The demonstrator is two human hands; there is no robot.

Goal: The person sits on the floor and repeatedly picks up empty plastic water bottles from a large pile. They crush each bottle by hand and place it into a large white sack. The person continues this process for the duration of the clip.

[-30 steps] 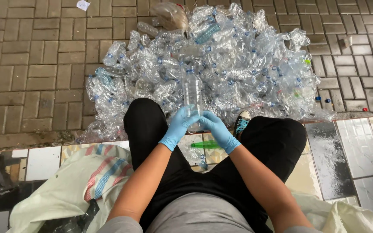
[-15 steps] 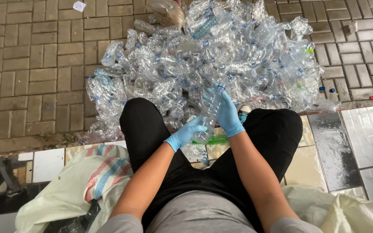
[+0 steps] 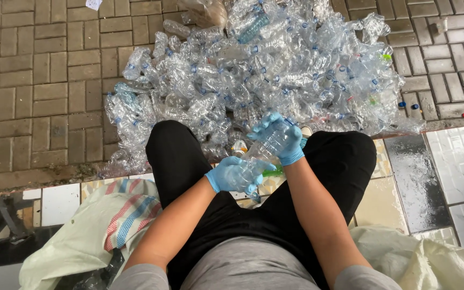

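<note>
I sit with black-trousered knees apart, facing a big pile of crushed clear plastic bottles [image 3: 253, 75] on brick paving. Both hands wear blue gloves. My right hand [image 3: 281, 140] grips a clear plastic bottle [image 3: 268, 144] by its upper body, tilted between my knees. My left hand [image 3: 234, 175] is closed around the bottle's lower end, just below and left of the right hand. Something thin and green [image 3: 273, 172] shows under the hands, on the floor between my legs.
A pale woven sack [image 3: 89, 236] with a striped cloth lies at my left, another pale sack [image 3: 430, 258] at my right. Glossy tiles [image 3: 447, 172] run under me; brick paving [image 3: 38, 91] lies beyond. Loose bottle caps [image 3: 412, 106] dot the pile's right edge.
The bottle was held upright in front of the pile by both hands; it is now tilted and lower, with the right hand up on its body and the left hand down near its end.
</note>
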